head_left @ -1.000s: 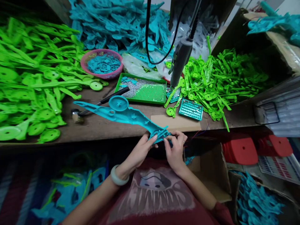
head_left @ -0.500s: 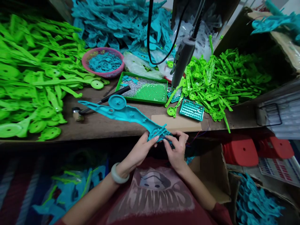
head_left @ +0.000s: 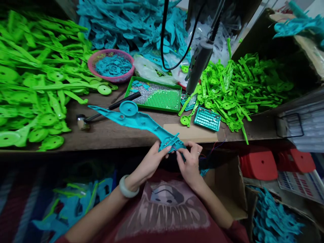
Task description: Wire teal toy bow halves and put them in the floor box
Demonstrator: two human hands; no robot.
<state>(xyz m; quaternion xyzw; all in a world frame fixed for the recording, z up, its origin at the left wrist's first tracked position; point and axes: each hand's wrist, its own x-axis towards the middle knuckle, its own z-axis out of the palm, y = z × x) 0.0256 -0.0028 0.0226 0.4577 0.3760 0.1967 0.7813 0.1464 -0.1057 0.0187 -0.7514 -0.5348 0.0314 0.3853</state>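
Note:
A long teal plastic toy shell (head_left: 141, 122) lies across the front of the wooden bench (head_left: 113, 136), its pointed tip to the left and its handle end toward me. My left hand (head_left: 152, 161) grips the handle end from the left with curled fingers. My right hand (head_left: 190, 161) pinches the same end from the right, fingertips pressed on a small part there. Thin red and dark wires (head_left: 211, 150) trail from that end to the right. A pale bangle (head_left: 126, 189) sits on my left wrist.
Heaps of green shells (head_left: 32, 84) at left, green parts (head_left: 240, 84) at right, teal shells (head_left: 131, 23) behind. A pink bowl (head_left: 111, 65), a green tray of screws (head_left: 154, 96), a hammer (head_left: 106, 109), a teal battery holder (head_left: 207, 118) and a hanging screwdriver (head_left: 198, 65) are on the bench. Cardboard boxes stand at lower right.
Both hands keep hold of the handle end with small finger shifts. The shell has swung slightly, its tip moving a little right and down.

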